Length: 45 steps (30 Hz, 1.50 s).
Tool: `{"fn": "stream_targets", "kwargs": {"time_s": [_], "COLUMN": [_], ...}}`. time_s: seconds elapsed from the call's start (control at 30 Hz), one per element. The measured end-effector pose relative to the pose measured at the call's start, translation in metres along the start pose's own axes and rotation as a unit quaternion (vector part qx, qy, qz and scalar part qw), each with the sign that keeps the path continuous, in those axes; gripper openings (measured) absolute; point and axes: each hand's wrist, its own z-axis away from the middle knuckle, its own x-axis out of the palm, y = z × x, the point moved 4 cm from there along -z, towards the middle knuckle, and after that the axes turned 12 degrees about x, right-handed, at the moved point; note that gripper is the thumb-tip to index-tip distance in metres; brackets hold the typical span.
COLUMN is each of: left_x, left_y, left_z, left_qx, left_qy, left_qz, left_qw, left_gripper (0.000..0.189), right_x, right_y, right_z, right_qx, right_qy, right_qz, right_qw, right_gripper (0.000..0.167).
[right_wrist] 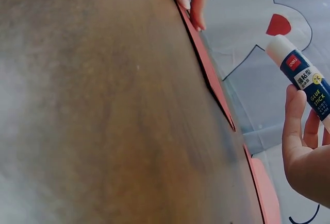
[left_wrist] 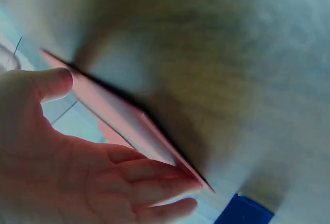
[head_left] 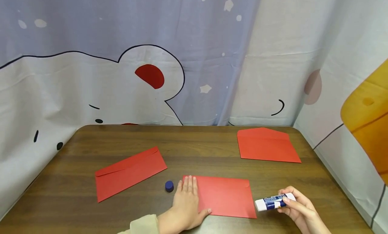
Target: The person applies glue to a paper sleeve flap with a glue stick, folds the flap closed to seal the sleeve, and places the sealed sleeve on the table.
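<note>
At the near edge of the table [head_left: 197, 143], centre: a red envelope [head_left: 225, 197] lies flat, its long sides running roughly left to right. The left hand [head_left: 185, 207] rests palm down on its left end; the four fingers are straight, close together and point away from the person, tips at the upper left corner. The thumb is spread away from them, along the lower edge. A pale sleeve [head_left: 143, 225] covers the left forearm.

Just beside the envelope's right edge, the right hand [head_left: 300, 208] holds a glue stick [head_left: 269, 203], pinched between thumb and fingers. The stick is tilted slightly, one white end towards the envelope, not touching it; a blue label wraps its middle, with "GLUE STICK" legible in the right wrist view.

A blue cap [head_left: 169, 186] stands on the wood just left of the left hand's fingers. Farther left, a second envelope [head_left: 130, 175], also red, lies at a slant, flap folded down along its upper long side. At the far right, a third envelope [head_left: 268, 146] lies with its flap extended towards the back edge.

Behind the table hangs a printed cloth [head_left: 206, 35], lilac and white, with black outlines and red patches.
</note>
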Motion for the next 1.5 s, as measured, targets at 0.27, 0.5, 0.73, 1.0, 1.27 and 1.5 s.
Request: {"fn": "stream_targets", "kwargs": {"time_s": [0.27, 0.5, 0.73, 1.0, 1.27, 1.5], "left_x": [-0.004, -0.006, -0.003, -0.008, -0.028, -0.029], "left_y": [0.001, -0.002, -0.006, -0.008, -0.03, -0.05], "left_z": [-0.005, -0.009, -0.001, 0.0, -0.012, -0.024], "left_qx": [0.02, 0.018, 0.016, 0.018, 0.033, -0.021], "left_qy": [-0.042, -0.054, -0.022, -0.003, 0.008, -0.062], "left_qz": [-0.043, -0.041, 0.029, 0.015, 0.039, -0.007], "left_qw": [0.998, 0.9975, 0.9992, 0.9997, 0.9987, 0.9978], "left_gripper": [0.089, 0.09, 0.097, 0.093, 0.095, 0.1], "right_x": [0.002, 0.001, 0.002, 0.006, 0.009, 0.009], "right_y": [-0.006, -0.007, -0.007, -0.007, -0.003, -0.009], "right_z": [-0.002, -0.005, -0.002, -0.004, -0.003, 0.001], "right_qx": [-0.015, -0.013, -0.016, -0.019, -0.023, -0.035], "right_qy": [-0.011, -0.011, -0.019, -0.022, -0.037, -0.026], "right_qz": [0.015, 0.017, 0.001, 0.001, -0.015, -0.013], "right_qw": [0.9997, 0.9997, 0.9997, 0.9996, 0.999, 0.999], "right_gripper": [0.058, 0.058, 0.058, 0.057, 0.058, 0.058]}}
